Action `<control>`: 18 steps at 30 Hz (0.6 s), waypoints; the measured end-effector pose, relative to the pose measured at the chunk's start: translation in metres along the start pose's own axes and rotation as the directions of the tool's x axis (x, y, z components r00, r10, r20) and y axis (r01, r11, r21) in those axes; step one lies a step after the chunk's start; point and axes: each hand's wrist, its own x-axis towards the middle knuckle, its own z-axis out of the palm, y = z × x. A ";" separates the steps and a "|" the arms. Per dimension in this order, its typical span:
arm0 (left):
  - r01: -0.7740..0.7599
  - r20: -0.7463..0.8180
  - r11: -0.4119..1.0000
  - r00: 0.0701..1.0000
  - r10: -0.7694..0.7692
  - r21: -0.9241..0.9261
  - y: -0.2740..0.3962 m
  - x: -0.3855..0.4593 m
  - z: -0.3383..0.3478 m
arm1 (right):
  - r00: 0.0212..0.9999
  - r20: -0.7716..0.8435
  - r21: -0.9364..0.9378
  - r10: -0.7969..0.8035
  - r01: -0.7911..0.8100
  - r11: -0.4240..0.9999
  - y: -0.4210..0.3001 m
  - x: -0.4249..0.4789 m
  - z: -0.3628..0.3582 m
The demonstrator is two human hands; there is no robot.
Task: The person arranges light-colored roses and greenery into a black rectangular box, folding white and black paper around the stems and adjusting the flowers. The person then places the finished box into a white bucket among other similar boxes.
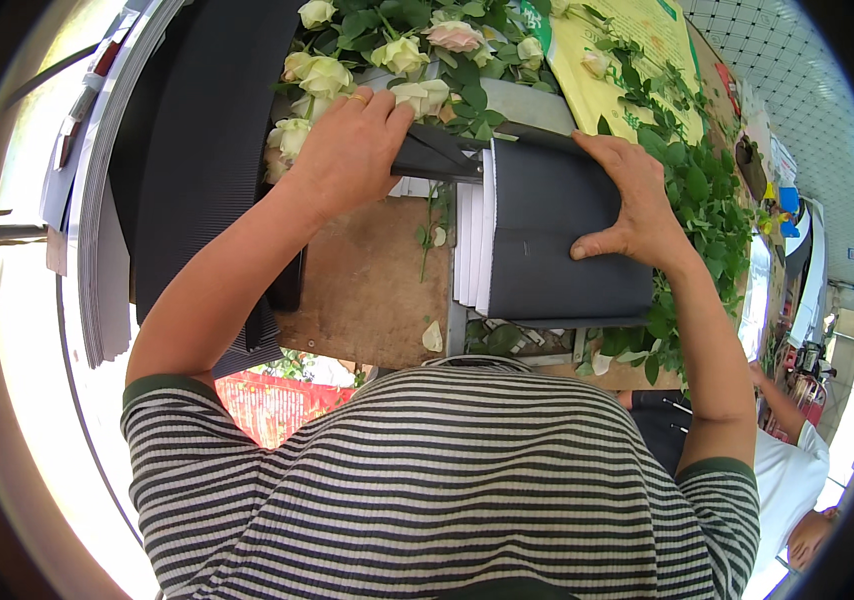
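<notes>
A black cardboard-like sheet point(554, 240) lies folded around a stack of white layered sheets point(473, 232), whose edges show on its left. My right hand point(625, 199) grips this bundle, fingers at its upper right edge and thumb spread over the front. A small staple-like mark is visible on the black face. My left hand point(355, 150) is closed on a black long-bodied tool point(438, 154), possibly a stapler, whose tip meets the bundle's upper left edge. Pale roses point(400, 56) lie just beyond my left hand, and a pink-tinged rose point(453, 35) is among them.
Dark ribbed sheets point(194, 150) stand at the left. Rose leaves point(697, 195) heap up at the right, below a yellow printed bag point(629, 60). A loose petal point(433, 337) lies on the wooden tabletop point(367, 285). Another person point(787, 480) is at the lower right.
</notes>
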 end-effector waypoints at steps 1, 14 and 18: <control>-0.003 0.030 1.000 1.000 0.002 0.029 0.000 0.001 0.000 | 1.000 -0.005 -0.007 -0.001 0.001 1.000 0.000 0.000 0.000; -0.078 0.119 0.987 0.991 0.062 0.141 0.022 -0.055 -0.030 | 0.998 -0.042 -0.019 -0.052 0.052 0.998 0.006 0.001 0.004; -0.143 0.274 0.989 0.951 0.144 -0.024 0.054 -0.110 -0.051 | 0.996 -0.062 -0.021 -0.071 0.070 0.997 0.008 0.001 0.006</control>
